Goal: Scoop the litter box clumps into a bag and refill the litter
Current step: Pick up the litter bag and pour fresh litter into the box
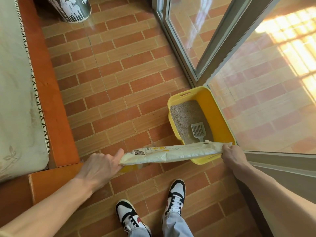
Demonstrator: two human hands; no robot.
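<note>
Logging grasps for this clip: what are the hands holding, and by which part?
Both hold the litter bag: the left hand grips its bottom end, the right hand its torn top end, over the yellow litter box.

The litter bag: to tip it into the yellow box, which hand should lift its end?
Probably the left hand. It grips the litter bag at the end farthest from the yellow box; the right hand holds the end already over the box.

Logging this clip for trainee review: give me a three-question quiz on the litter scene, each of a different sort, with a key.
1. True or false: the scoop lies inside the yellow litter box.
2. Which hand holds the litter bag at its end over the box: A left hand, B right hand?
3. Fill in: the box stands beside a glass ____.

Key: 1 true; 2 B; 3 door.
</note>
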